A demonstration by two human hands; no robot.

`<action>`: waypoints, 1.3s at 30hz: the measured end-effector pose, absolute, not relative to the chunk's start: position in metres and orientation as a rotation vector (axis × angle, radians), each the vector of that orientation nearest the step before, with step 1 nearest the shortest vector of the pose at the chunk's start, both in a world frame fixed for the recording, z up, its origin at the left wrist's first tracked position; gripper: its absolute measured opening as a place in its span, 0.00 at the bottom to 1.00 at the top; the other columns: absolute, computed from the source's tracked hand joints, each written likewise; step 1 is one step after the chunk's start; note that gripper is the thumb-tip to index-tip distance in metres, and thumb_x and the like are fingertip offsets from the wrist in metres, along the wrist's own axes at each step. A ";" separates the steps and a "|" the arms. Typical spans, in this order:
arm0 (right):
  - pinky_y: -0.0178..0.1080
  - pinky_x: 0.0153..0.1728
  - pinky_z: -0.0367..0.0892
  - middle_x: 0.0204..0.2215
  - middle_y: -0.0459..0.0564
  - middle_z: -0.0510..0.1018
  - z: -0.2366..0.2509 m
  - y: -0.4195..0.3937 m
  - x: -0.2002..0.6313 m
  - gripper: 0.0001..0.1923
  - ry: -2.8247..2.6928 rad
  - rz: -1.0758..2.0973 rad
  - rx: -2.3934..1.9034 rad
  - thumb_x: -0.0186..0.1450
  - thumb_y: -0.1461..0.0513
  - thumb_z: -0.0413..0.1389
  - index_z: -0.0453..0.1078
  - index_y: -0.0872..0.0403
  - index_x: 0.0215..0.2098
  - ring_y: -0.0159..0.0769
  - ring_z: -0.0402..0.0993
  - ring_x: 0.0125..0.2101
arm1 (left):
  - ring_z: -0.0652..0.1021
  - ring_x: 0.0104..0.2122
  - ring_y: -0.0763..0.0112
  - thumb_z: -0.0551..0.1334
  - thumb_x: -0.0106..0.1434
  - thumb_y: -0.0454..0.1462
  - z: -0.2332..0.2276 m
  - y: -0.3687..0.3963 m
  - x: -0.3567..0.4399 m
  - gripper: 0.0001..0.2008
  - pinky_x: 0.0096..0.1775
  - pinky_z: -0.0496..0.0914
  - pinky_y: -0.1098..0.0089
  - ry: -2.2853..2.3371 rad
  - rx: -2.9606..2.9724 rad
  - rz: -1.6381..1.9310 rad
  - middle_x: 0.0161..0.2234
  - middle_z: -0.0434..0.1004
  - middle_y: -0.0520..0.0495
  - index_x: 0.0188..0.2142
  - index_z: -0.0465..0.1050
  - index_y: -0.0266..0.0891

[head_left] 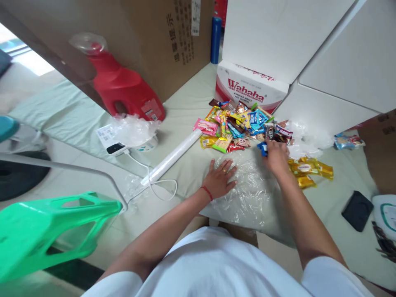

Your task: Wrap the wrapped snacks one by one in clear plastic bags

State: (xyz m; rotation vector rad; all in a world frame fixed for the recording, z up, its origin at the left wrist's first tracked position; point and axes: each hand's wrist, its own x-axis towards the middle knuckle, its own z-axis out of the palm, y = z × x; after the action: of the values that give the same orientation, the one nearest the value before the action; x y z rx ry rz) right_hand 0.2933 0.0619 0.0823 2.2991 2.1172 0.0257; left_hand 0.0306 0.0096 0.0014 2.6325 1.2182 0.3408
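Observation:
My left hand lies flat, fingers spread, on a clear plastic bag spread over the pale green surface. My right hand is closed on a small blue-wrapped snack at the near edge of a pile of colourful wrapped snacks. A pink packet lies at the pile's left side. Several yellow packets lie just right of my right hand.
A white roll lies left of the pile. Behind stand a red detergent jug, a large cardboard box and a Wahaha carton. A green plastic stool is at lower left, a black pouch at right.

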 end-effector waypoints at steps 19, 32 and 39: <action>0.48 0.51 0.66 0.51 0.59 0.76 0.064 -0.046 0.252 0.23 2.464 -0.527 1.946 0.68 0.55 0.61 0.72 0.53 0.60 0.50 0.68 0.48 | 0.57 0.73 0.52 0.47 0.76 0.43 0.008 0.013 0.026 0.27 0.68 0.41 0.32 1.353 2.576 0.297 0.74 0.54 0.44 0.72 0.56 0.52; 0.51 0.47 0.62 0.48 0.61 0.75 0.063 -0.047 0.209 0.20 2.279 -0.376 2.032 0.66 0.53 0.63 0.72 0.55 0.52 0.56 0.65 0.51 | 0.58 0.72 0.52 0.44 0.77 0.45 0.001 0.001 0.023 0.26 0.67 0.37 0.28 1.535 2.480 0.338 0.73 0.57 0.43 0.71 0.59 0.50; 0.48 0.48 0.63 0.48 0.60 0.73 0.064 -0.047 0.214 0.24 2.329 -0.304 2.122 0.67 0.53 0.63 0.69 0.54 0.57 0.53 0.65 0.49 | 0.57 0.72 0.52 0.45 0.77 0.45 0.000 -0.001 0.023 0.27 0.67 0.37 0.28 1.555 2.464 0.370 0.73 0.55 0.42 0.71 0.58 0.48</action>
State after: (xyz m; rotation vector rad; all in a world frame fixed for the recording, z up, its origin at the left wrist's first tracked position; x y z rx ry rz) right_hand 0.2138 -0.0468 0.0643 2.1222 2.3286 -0.3042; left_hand 0.0228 -0.0008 -0.0002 2.4636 1.5550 0.3697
